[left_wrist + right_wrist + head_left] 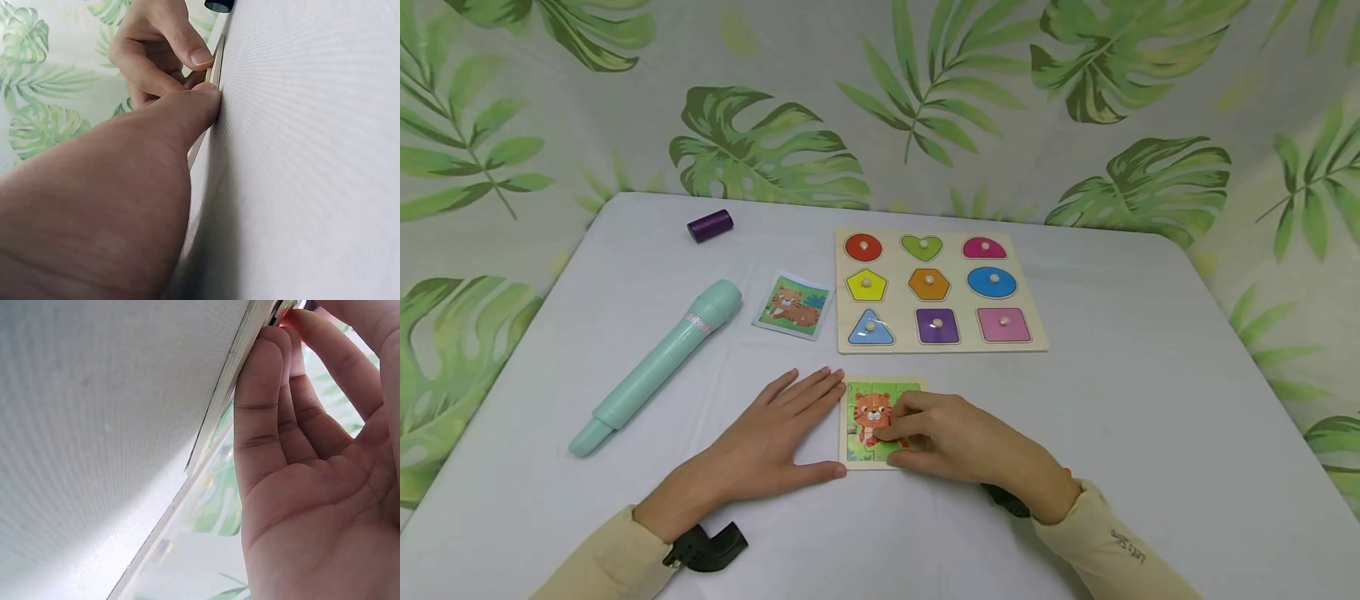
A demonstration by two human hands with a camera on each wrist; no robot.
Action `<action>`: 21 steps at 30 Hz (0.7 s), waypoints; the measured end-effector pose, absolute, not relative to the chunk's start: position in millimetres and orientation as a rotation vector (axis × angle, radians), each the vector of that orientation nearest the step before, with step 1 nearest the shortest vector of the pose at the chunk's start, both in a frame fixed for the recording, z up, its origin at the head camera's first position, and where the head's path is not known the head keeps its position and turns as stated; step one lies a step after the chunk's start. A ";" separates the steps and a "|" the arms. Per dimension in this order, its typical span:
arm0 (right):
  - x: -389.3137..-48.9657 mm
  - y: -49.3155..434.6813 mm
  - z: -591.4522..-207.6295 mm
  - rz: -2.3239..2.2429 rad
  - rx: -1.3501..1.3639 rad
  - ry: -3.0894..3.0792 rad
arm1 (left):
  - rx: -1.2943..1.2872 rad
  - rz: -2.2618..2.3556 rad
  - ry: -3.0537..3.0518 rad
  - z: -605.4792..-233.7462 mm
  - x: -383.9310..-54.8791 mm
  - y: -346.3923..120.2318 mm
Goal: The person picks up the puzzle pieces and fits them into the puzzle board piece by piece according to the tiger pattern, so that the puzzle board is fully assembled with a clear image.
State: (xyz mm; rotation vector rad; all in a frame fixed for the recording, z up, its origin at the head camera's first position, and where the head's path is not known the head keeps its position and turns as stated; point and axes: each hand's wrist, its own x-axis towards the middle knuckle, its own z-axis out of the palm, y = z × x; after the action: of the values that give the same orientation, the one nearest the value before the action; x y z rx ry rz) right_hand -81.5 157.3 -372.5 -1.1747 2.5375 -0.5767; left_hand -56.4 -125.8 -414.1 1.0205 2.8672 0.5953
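Observation:
A small square jigsaw puzzle (867, 398) with a cartoon tiger on green lies in a pale wooden frame at the table's near middle. Beside its left edge my left hand (782, 433) lies flat. The fingers are extended, with fingertips at the upper left corner and the thumb at the lower left corner. Over the puzzle's right half, my right hand (951, 433) bends its fingers and seems to pinch a puzzle piece near the tiger's body. The fingers hide most of that piece. In the right wrist view, the right fingers (259, 394) meet the frame's thin edge (228, 381).
Behind the puzzle lies a wooden knob board (898, 342) with several coloured shapes. A tiger picture card (793, 307) is left of it. A mint-green tube-shaped toy (658, 367) and a purple cylinder (710, 226) lie farther left on the white table (1150, 375).

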 end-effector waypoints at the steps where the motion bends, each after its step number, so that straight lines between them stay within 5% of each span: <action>1: -81.4 157.3 -372.7 -0.580 -1.176 2.536 | 1.020 0.595 2.867 -414.0 -56.3 -125.7; 21: -81.4 157.5 -376.8 -0.589 -1.229 2.553 | 1.019 0.614 2.866 -414.6 -56.5 -126.3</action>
State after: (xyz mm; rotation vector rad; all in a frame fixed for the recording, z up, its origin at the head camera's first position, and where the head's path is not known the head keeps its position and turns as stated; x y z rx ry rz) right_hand -81.4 157.5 -376.8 -1.2292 2.5535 -0.5891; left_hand -56.5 -126.3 -414.6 1.0194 2.8656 0.6141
